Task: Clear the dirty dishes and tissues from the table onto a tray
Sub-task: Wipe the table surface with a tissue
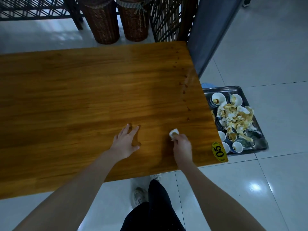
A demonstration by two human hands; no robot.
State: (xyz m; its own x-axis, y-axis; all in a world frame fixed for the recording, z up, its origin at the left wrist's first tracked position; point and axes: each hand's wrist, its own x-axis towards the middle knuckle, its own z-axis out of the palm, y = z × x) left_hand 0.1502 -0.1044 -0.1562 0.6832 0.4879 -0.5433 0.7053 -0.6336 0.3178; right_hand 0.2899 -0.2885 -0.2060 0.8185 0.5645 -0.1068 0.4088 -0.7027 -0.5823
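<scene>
Tissue (173,132) in right hand (182,148)

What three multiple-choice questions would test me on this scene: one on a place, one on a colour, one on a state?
1. Where is the tray?
A. On a shelf
B. On the floor beside the table
C. On a chair

2. What colour is the "05" sticker?
A. Yellow
B. Red
C. Blue

3. What is the right hand doing?
A. Lying flat and empty
B. Pinching a tissue
C. Lifting a bowl

Answers:
1. B: the tray sits on the tiles past the table's right edge.
2. A: the sticker is yellow with black digits.
3. B: the fingers are curled round the tissue on the tabletop.
</scene>
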